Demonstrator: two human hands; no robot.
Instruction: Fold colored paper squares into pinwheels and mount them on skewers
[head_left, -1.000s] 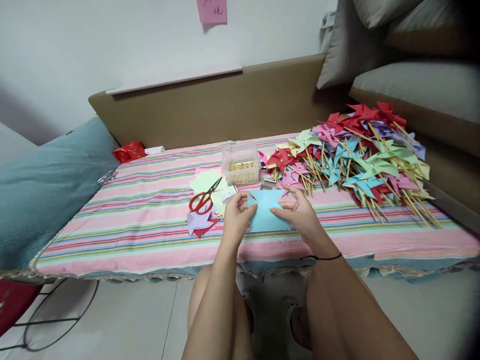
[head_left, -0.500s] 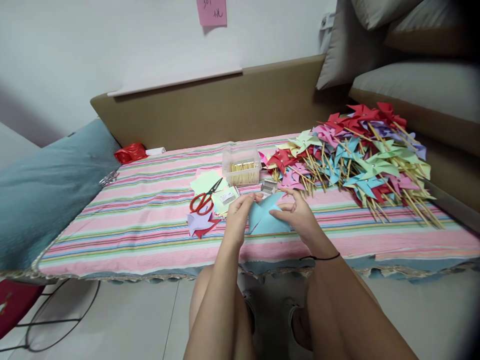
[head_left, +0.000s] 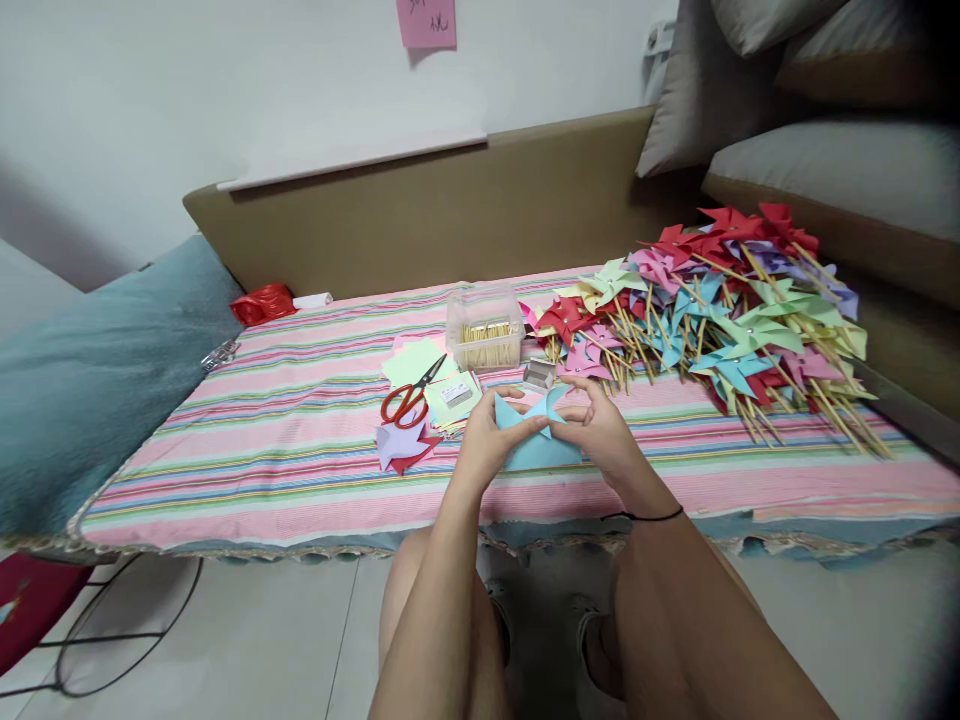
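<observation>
Between my hands is a blue paper pinwheel blank (head_left: 538,455), with corners bent in toward its middle. My left hand (head_left: 486,435) grips its left side, the thumb pressing near the centre. My right hand (head_left: 601,430) pinches the right side, its thumb also close to the centre. Just beyond the fingers sits a small open grey box (head_left: 538,375). To the left lie scissors (head_left: 407,402) with red handles, over pale paper sheets (head_left: 412,362). A small labelled packet (head_left: 455,393) rests on a paper stack. Cut purple paper (head_left: 397,443) lies below the scissors.
A clear plastic box (head_left: 484,330) holds many thin sticks. Finished pinwheels (head_left: 739,325) on sticks are heaped at the right. A red plastic bag (head_left: 262,304) and a white roll (head_left: 312,300) lie at the back left of the striped cloth (head_left: 300,400). Grey cushions (head_left: 832,180) stand at the right.
My left thumb has moved right, onto the middle of the blue paper. More of the paper's corners are now folded inward, and both thumbs are close together.
</observation>
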